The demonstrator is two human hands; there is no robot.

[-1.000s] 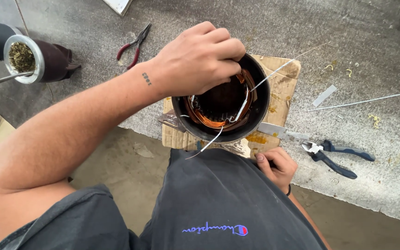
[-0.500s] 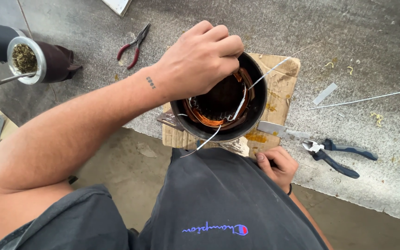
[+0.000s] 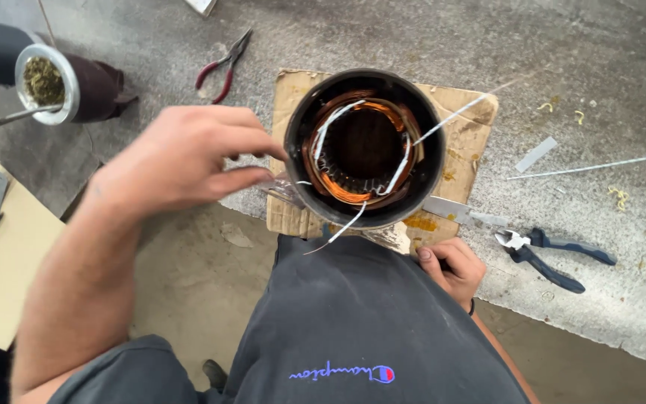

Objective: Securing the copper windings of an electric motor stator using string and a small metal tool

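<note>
A black round motor stator [image 3: 429,142] with copper windings [image 3: 338,187] stands on a piece of cardboard [image 3: 466,142] at the edge of a concrete bench. Thin white strips [image 3: 401,161] cross the windings and stick out over the rim. My left hand [image 3: 181,161] is just left of the stator, index fingertip at the rim and thumb slightly below, with nothing seen between them. My right hand [image 3: 450,265] is curled at the bench edge below the stator, next to a flat metal blade [image 3: 454,211]; whether it grips anything is hidden.
Blue-handled pliers [image 3: 555,258] lie right of the blade. Red-handled pliers [image 3: 222,67] lie at the back. A metal-rimmed cup of green herbs [image 3: 46,82] stands far left. A white strip [image 3: 536,155] and a thin rod [image 3: 600,164] lie at the right. A beige board [image 3: 1,254] is lower left.
My left hand has come off the top of the stator and moved left, uncovering the windings. The right hand has stayed at the bench edge.
</note>
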